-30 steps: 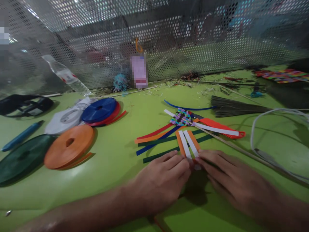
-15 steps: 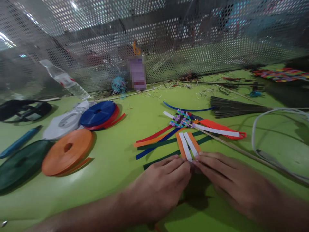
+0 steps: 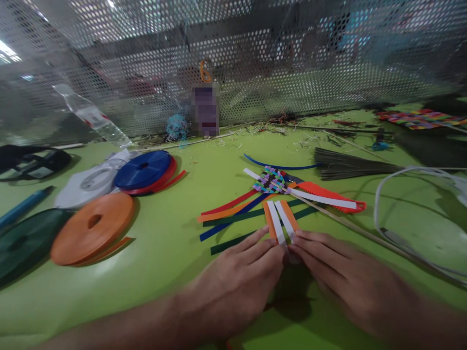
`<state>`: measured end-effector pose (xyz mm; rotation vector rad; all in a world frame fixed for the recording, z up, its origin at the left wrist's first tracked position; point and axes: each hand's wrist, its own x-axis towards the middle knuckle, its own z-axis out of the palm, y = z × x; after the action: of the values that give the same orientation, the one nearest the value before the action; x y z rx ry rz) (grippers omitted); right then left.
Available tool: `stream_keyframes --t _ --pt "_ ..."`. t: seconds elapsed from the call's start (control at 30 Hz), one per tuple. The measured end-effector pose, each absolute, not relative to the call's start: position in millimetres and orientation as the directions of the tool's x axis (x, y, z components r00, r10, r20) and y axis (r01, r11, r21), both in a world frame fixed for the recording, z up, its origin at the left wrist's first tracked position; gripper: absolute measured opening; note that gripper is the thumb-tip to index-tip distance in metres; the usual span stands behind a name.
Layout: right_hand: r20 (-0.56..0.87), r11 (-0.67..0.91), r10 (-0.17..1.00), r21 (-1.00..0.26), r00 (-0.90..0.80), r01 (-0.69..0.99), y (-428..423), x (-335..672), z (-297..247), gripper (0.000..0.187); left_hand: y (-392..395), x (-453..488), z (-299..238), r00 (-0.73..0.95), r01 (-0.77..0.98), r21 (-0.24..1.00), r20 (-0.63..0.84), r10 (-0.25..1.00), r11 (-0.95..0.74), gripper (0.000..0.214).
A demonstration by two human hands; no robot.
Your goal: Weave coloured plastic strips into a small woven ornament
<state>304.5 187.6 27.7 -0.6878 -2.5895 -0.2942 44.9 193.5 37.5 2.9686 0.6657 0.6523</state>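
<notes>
My left hand (image 3: 241, 279) is closed on the near ends of orange and white ribbon strips (image 3: 277, 221), its fingers pressed together. From the other side my right hand (image 3: 346, 274) pinches the same strips; the fingertips nearly meet. Two white strips lie over two orange ones in a narrow V pointing away from me. How the near ends are folded is hidden by my fingers. Just beyond lie loose green strips (image 3: 233, 217), a dark blue strip, a red strip (image 3: 228, 203) and a small woven piece (image 3: 270, 180) on a thin stick.
Rolls of blue (image 3: 144, 170), orange (image 3: 93, 228), green (image 3: 29, 243) and white ribbon lie left. A red-handled cutter (image 3: 328, 197), a bundle of dark thin sticks (image 3: 353, 163) and a white cable (image 3: 377, 199) are right. A plastic bottle (image 3: 93, 116) leans on the perforated metal panel (image 3: 255, 58).
The view has shifted slightly, so things on the table appear a little further left. My left index finger has lifted a little along the orange strip; both hands keep hold.
</notes>
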Motion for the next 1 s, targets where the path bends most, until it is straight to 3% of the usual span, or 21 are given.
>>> stream_keyframes --t 0.43,0.8,1.0 --pt "0.498 0.867 0.419 0.027 -0.759 0.497 191 307 21 0.046 193 48 37 0.787 0.411 0.112 0.458 0.414 -0.905 0.029" --pt "0.521 0.848 0.461 -0.020 -0.718 0.530 190 300 34 0.029 193 41 31 0.836 0.441 0.087 0.323 0.444 -0.893 0.029" --pt "0.519 0.852 0.470 -0.058 -0.714 0.520 190 305 30 0.042 193 41 31 0.823 0.442 0.065 0.367 0.434 -0.894 0.029"
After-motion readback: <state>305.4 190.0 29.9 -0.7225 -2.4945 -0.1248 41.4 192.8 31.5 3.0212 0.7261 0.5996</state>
